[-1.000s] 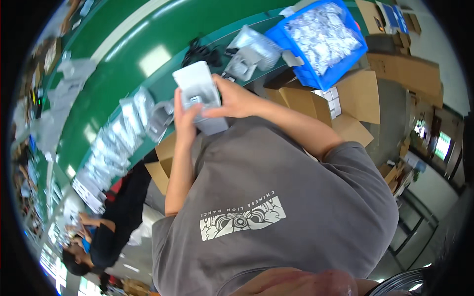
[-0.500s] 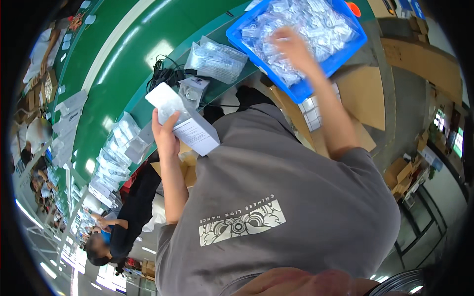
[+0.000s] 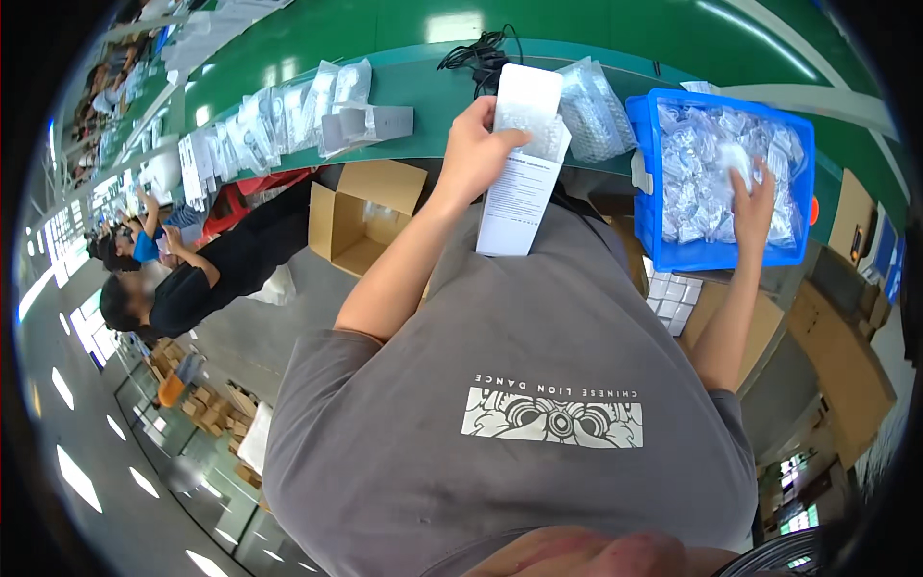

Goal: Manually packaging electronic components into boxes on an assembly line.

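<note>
Here, left hand (image 3: 475,152) gripping open white box (image 3: 519,207), right hand (image 3: 754,207) at bagged pieces (image 3: 694,192), grip unclear

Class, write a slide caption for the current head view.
Left hand gripping an open white rectangular box, right hand at clear plastic packets in a blue rectangular plastic bin.

packets (image 3: 692,197) are in the tub (image 3: 692,258), right hand (image 3: 753,207) over them. just left of the tub, bubble pouches (image 3: 598,120) lie on the table (image 3: 423,82). further left of it there's the held box (image 3: 514,207) in the left hand (image 3: 478,154), plus cables (image 3: 486,60) a bit further back. way left of the tub, 1 open box (image 3: 386,123), then a row of bags (image 3: 288,113). lower and nearer the person than the tub, small boxes (image 3: 670,298) sit in 1 carton (image 3: 705,313).
</note>
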A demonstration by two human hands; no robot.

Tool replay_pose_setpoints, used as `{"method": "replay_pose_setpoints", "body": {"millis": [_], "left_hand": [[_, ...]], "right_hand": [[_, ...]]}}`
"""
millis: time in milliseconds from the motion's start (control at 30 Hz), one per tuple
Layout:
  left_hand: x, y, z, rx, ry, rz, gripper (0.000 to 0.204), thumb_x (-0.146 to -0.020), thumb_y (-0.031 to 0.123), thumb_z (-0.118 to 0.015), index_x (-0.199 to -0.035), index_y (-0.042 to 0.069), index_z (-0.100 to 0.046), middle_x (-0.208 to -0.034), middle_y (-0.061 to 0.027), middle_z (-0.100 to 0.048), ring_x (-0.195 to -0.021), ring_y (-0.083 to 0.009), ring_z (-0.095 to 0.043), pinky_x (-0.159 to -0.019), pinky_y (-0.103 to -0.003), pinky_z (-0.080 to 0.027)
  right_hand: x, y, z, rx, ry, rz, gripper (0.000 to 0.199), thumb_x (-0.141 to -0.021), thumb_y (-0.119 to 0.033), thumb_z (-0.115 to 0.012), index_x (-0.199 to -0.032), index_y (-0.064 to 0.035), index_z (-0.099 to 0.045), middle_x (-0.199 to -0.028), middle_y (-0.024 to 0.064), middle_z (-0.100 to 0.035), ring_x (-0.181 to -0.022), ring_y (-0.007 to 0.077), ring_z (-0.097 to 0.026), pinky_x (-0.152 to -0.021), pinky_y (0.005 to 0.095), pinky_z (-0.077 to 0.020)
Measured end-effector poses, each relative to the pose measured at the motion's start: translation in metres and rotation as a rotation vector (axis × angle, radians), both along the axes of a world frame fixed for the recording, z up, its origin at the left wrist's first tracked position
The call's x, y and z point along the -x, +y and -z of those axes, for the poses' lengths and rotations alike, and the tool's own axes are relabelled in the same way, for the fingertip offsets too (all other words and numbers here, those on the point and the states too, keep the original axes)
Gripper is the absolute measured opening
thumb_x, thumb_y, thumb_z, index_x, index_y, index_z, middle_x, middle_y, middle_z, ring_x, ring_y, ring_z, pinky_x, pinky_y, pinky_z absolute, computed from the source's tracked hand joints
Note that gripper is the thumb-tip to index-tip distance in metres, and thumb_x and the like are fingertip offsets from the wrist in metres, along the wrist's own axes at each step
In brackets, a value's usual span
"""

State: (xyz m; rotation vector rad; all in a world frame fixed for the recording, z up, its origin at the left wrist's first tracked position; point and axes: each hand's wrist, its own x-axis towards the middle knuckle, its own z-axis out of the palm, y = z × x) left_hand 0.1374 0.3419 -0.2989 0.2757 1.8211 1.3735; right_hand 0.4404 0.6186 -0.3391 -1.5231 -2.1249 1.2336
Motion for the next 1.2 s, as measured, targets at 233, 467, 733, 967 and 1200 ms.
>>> {"method": "replay_pose_setpoints", "body": {"millis": [233, 467, 733, 967, 1200], "left_hand": [[-0.007, -0.018, -0.008, -0.104, 0.142, 0.034, 0.033, -0.079, 0.007, -0.070, -0.109, -0.004, -0.064, -0.099, -0.0108, -0.072, -0.087, -0.0150, -0.066, -0.077, -0.029, -0.051], [0.006, -0.058, 0.002, -0.169, 0.028, -0.216, 0.030, -0.088, 0.016, -0.068, -0.110, -0.004, -0.064, -0.094, -0.0084, -0.071, -0.083, -0.0129, -0.064, -0.075, -0.027, -0.050], [0.015, -0.084, -0.011, -0.146, 0.128, -0.386, 0.041, -0.099, 0.035, -0.061, -0.115, -0.003, -0.060, -0.092, -0.0103, -0.070, -0.083, -0.0138, -0.064, -0.074, -0.030, -0.050], [0.035, -0.103, 0.005, -0.112, 0.200, -0.459, 0.048, -0.100, 0.040, -0.059, -0.123, 0.000, -0.047, -0.094, -0.0148, -0.070, -0.086, -0.0176, -0.066, -0.076, -0.033, -0.051], [0.042, -0.100, -0.003, -0.172, 0.328, -0.359, 0.042, -0.103, 0.040, -0.053, -0.119, 0.002, -0.042, -0.096, -0.0190, -0.070, -0.088, -0.0276, -0.069, -0.077, -0.038, -0.053]], "right_hand": [[0.206, -0.096, -0.115, -0.298, 0.347, -1.404, 0.013, -0.086, -0.005, -0.070, -0.099, -0.0032, -0.071, -0.086, 0.0103, -0.067, -0.075, 0.0235, -0.065, -0.067, 0.0340, -0.0501], [0.264, -0.151, -0.108, -0.013, 0.017, -1.465, 0.018, -0.082, -0.006, -0.069, -0.099, -0.0024, -0.073, -0.085, 0.0139, -0.069, -0.081, 0.0254, -0.068, -0.072, 0.0367, -0.0523], [0.306, -0.182, -0.104, 0.172, -0.037, -1.684, 0.018, -0.083, -0.006, -0.067, -0.100, -0.0006, -0.071, -0.083, 0.0136, -0.069, -0.079, 0.0235, -0.068, -0.073, 0.0344, -0.0530], [0.323, -0.174, -0.126, 0.021, 0.152, -1.593, 0.017, -0.081, -0.006, -0.070, -0.096, -0.0002, -0.074, -0.085, 0.0131, -0.073, -0.077, 0.0233, -0.069, -0.072, 0.0343, -0.0534], [0.343, -0.196, -0.131, 0.194, 0.078, -1.528, 0.016, -0.080, -0.011, -0.072, -0.091, 0.0012, -0.072, -0.080, 0.0150, -0.072, -0.072, 0.0267, -0.069, -0.068, 0.0361, -0.0531]]}}
